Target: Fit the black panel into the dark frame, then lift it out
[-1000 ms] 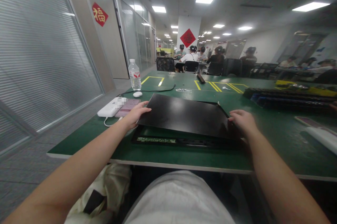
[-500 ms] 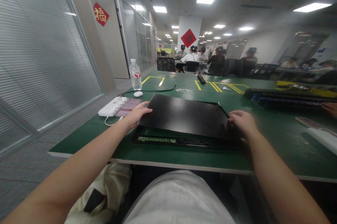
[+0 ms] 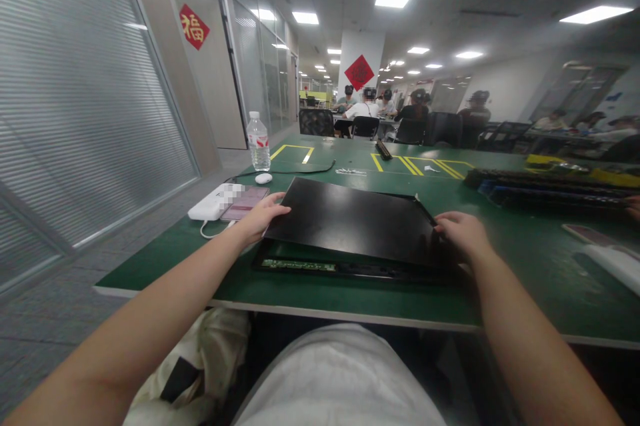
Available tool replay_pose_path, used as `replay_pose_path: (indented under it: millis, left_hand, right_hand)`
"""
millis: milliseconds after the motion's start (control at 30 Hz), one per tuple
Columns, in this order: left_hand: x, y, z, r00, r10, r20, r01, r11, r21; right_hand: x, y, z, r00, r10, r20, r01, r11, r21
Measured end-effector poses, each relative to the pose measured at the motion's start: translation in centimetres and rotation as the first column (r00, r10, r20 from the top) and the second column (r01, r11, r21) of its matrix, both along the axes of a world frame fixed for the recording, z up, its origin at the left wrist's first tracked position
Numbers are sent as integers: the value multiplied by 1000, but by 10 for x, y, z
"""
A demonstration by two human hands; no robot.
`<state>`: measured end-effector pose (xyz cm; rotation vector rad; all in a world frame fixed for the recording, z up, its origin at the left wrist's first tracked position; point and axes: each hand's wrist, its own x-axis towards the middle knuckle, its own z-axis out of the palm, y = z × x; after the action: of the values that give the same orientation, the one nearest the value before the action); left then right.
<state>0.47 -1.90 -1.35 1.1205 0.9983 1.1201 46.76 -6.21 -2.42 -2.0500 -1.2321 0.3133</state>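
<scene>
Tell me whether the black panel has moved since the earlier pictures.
No, not visibly: the black panel keeps its place against the water bottle; both slid slightly right in the picture together, as the view itself shifted.

A thin, rectangular black panel with a faintly glossy face is held askew, face up, over a black frame. The frame is laid on the green desk and largely covered by the panel; in its near strip, a narrow green circuit board is exposed towards the left end.
</scene>
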Motion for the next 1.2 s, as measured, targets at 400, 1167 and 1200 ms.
replay_pose_path:
  millis: [400,1167,1200]
  left_hand:
    - [1,-1,1,1000,-1,-11,2,1000,10]
    - [4,-3,4,999,39,-27,-40,999,-29]
    - [5,-3,5,998,58,-30,-59,998,-29]
  right_hand:
    - [1,0,0,999,31,26,-31,1000,0]
    - [2,1,0,999,27,46,-27,1000,-11]
    - [2,1,0,999,23,39,-22,1000,-11]
